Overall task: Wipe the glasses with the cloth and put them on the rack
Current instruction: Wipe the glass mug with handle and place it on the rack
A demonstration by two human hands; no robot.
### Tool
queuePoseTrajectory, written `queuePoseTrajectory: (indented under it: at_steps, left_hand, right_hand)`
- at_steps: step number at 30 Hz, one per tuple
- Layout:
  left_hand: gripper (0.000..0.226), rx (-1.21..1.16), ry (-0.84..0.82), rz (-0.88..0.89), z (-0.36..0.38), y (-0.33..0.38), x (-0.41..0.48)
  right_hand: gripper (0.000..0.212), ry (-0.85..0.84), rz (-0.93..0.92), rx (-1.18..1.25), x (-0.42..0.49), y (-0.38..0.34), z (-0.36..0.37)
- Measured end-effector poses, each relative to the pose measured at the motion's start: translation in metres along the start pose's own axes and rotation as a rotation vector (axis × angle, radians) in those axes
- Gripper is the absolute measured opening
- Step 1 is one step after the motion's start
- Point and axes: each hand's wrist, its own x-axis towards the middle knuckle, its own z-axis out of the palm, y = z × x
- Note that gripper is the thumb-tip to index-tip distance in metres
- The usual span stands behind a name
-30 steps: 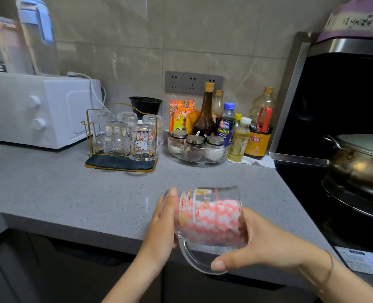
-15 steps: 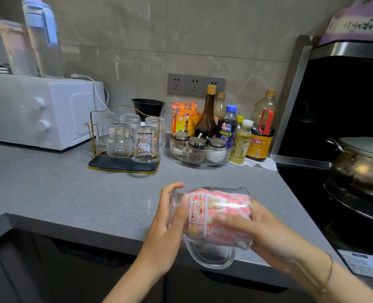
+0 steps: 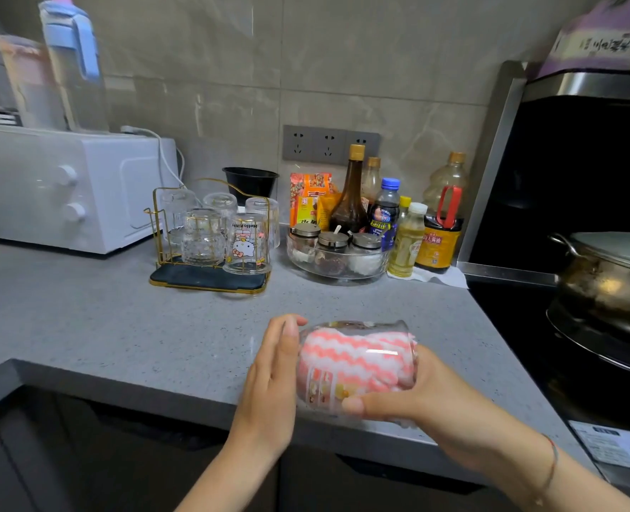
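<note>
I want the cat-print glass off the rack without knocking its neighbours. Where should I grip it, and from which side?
Grip the cat-print glass round its side wall, coming from the front right: it stands mouth down at the rack's front right corner, with other glasses crowding its left and back. Then probably lift straight up.

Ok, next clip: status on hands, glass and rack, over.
Left hand flat on glass base, right hand grips its mouth end. Cloth stuffed inside, glass held sideways. Rack holds five glasses; counter between bare.
</note>
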Motion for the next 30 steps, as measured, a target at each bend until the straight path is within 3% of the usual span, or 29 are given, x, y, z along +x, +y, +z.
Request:
queuePoseTrajectory:
  at_steps: [3,9,12,15,17,20,26,30]
  left_hand:
    - [0.055,0.086,-0.03,0.108,-0.003,0.002,-0.004]
    - [0.061,0.097,-0.099,0.165,-0.004,-0.001,-0.005]
    - [0.07,0.049,-0.172,0.025,-0.006,0.001,-0.003]
    - [0.077,-0.031,-0.271,-0.247,-0.007,0.01,-0.003]
    - [0.069,-0.153,-0.329,-0.425,-0.009,0.017,-0.003]
    - [0.061,-0.157,-0.36,-0.528,-0.008,0.018,0.0]
    - [0.075,-0.076,-0.101,-0.363,0.002,0.004,0.003]
    - [0.042,0.006,-0.084,-0.162,0.001,0.005,-0.001]
  right_hand:
    - [0.045,-0.118,0.047,0.179,0.001,-0.001,-0.004]
    - [0.026,-0.134,0.076,0.286,0.004,0.004,-0.012]
    - [0.031,-0.105,0.055,0.238,0.007,0.006,-0.014]
    - [0.04,-0.067,0.01,0.13,0.009,0.006,-0.018]
    - [0.032,-0.013,-0.04,0.015,0.007,0.005,-0.018]
    - [0.026,0.068,-0.069,-0.068,0.003,0.003,-0.013]
    - [0.039,0.094,-0.046,-0.026,0.005,0.001,-0.014]
    - [0.046,-0.112,0.008,0.039,0.006,-0.003,-0.019]
